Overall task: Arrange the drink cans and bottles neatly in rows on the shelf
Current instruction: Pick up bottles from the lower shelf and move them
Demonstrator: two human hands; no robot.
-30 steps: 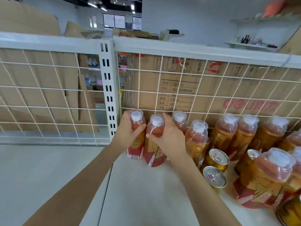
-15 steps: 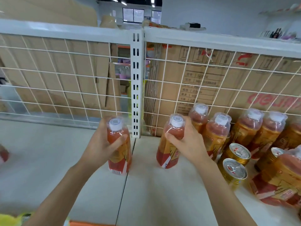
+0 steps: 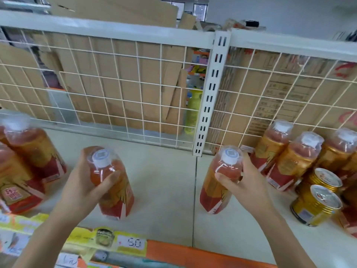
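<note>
My left hand (image 3: 83,182) grips an orange drink bottle (image 3: 114,192) with a white cap, tilted above the left shelf panel (image 3: 166,182). My right hand (image 3: 245,182) grips a second such bottle (image 3: 216,194) near the joint between the two panels. More bottles (image 3: 293,157) stand in a row along the wire back grid at the right. Two gold cans (image 3: 316,204) stand in front of them. At the far left stands another group of the same bottles (image 3: 25,159).
A white wire grid (image 3: 123,89) backs the shelf, split by a slotted upright post (image 3: 210,97), with cardboard boxes behind it. A yellow price strip (image 3: 116,242) and orange edge run along the shelf front. Bare shelf surface lies between my two hands.
Both hands have carried their bottles leftward along the shelf, away from the right-hand row. The left bottle now hangs over the left panel, and a group of bottles has come into view at the far left.
</note>
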